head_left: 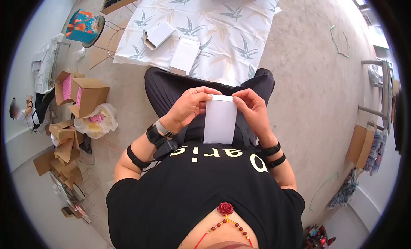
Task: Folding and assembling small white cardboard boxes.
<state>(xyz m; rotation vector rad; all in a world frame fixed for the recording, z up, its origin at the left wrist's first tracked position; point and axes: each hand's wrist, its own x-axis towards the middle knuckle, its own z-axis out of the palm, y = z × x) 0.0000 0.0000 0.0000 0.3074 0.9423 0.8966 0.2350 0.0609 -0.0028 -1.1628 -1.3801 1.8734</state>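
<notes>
I hold a flat white carton [220,120] upright over my lap. My left hand [187,107] pinches its top left corner, and my right hand [253,108] pinches the top right corner. Both wrists carry black straps. A leaf-patterned white cloth [222,39] lies on the floor beyond my knees. On it rest an open white box [157,34] and a flat white carton [185,55].
Open brown cardboard boxes [85,94] with pink contents and a plastic bag [100,120] sit at my left, with flattened cardboard [64,150] below them. Another person [25,112] is at the far left. A brown box [360,145] and metal frame [381,90] stand at right.
</notes>
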